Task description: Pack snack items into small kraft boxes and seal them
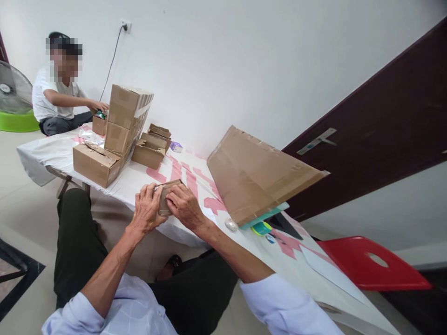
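Observation:
A small brown cardboard box is held up at the near edge of the cloth-covered table, tilted, between my two hands. My left hand grips its left side, thumb toward me and fingers over the edge. My right hand is closed at its right side, with bent fingertips pressed on the face toward me. What lies under those fingertips is hidden. Beyond my hands, an open cardboard box stands on the table.
Left of it are stacked taped boxes and a low box. A large cardboard sheet leans at right, near a green tape roll. A red chair stands far right. A co-worker sits far left, one hand at a small box.

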`<state>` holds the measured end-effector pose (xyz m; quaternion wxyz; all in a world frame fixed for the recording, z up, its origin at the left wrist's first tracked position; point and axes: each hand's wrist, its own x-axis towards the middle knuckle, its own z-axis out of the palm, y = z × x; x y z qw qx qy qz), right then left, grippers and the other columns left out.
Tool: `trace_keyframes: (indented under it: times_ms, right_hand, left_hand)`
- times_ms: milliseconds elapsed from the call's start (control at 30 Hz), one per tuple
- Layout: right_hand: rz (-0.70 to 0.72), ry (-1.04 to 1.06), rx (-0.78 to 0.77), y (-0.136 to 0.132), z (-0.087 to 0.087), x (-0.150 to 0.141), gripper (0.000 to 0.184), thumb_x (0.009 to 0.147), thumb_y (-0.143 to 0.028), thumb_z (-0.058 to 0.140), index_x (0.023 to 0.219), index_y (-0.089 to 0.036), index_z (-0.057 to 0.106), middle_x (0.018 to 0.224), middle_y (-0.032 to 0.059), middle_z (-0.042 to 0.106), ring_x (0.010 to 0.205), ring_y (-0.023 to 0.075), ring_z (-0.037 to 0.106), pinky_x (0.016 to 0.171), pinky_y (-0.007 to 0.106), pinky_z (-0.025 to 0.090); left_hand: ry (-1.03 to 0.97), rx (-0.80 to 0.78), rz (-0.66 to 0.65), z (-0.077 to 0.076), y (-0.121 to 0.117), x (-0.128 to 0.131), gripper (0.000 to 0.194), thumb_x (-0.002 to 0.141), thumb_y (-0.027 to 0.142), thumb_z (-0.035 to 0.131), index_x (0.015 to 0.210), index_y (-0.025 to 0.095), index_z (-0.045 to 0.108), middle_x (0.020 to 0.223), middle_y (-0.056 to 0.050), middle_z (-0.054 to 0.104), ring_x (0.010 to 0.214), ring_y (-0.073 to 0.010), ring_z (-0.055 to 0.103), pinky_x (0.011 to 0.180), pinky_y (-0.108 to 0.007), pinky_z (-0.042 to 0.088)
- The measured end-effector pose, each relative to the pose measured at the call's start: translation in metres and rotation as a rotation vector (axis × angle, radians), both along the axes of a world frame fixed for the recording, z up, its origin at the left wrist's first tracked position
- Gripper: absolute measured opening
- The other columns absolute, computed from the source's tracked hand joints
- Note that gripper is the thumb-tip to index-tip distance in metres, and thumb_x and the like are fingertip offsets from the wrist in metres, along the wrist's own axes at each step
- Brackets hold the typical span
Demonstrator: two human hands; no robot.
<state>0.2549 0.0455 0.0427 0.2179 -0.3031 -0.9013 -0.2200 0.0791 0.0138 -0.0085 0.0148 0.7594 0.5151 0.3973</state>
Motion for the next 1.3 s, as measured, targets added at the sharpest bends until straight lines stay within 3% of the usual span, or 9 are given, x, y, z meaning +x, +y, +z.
trace_keyframes:
  times_ms: [167,567,733,1067,1300]
  right_hand:
    - [-0.058,-0.085,-0.061,0.003,0.008,-0.002,0.019,0.1,-0.012,0.054,0.095,-0.019,0.071,0.099,0.0115,0.069,0.099,0.0277,0.055,0.088,0.04,0.045]
    - [-0.047,-0.26,0.064,0.005,0.011,-0.008,0.028,0.099,-0.005,0.045,0.104,-0.014,0.071,0.1,0.0158,0.067,0.097,0.0301,0.055,0.089,0.044,0.046]
    - [-0.009,-0.243,0.1,0.007,0.009,-0.007,0.028,0.101,-0.006,0.043,0.102,-0.013,0.071,0.101,0.0157,0.067,0.097,0.0292,0.055,0.09,0.043,0.046]
    - [0.03,-0.142,0.006,0.007,0.009,0.006,0.019,0.103,-0.016,0.051,0.099,-0.016,0.07,0.1,0.013,0.069,0.098,0.0276,0.056,0.087,0.04,0.046]
    - [0.053,-0.134,-0.08,0.005,0.018,0.004,0.028,0.106,-0.016,0.046,0.092,-0.019,0.07,0.093,0.0102,0.069,0.093,0.0252,0.056,0.085,0.039,0.046]
  left_hand:
    - [0.006,-0.002,-0.005,-0.001,0.0,0.001,0.09,0.069,0.026,0.078,0.152,0.019,0.043,0.154,-0.022,0.049,0.143,-0.0411,0.044,0.109,-0.055,0.043]
    - [-0.003,0.018,-0.007,-0.002,0.0,0.003,0.088,0.071,0.027,0.079,0.152,0.019,0.045,0.153,-0.022,0.049,0.142,-0.0411,0.044,0.108,-0.055,0.044]
    - [-0.004,0.014,-0.012,0.0,0.0,0.001,0.088,0.071,0.027,0.078,0.152,0.02,0.046,0.154,-0.021,0.049,0.143,-0.0405,0.043,0.107,-0.054,0.045]
    - [0.022,-0.013,-0.003,0.003,-0.002,0.002,0.089,0.07,0.028,0.079,0.152,0.017,0.044,0.153,-0.023,0.049,0.143,-0.042,0.043,0.107,-0.056,0.044]
    - [0.023,-0.005,-0.015,0.001,-0.001,0.002,0.093,0.068,0.025,0.08,0.153,0.02,0.042,0.154,-0.023,0.048,0.143,-0.0429,0.042,0.107,-0.056,0.043]
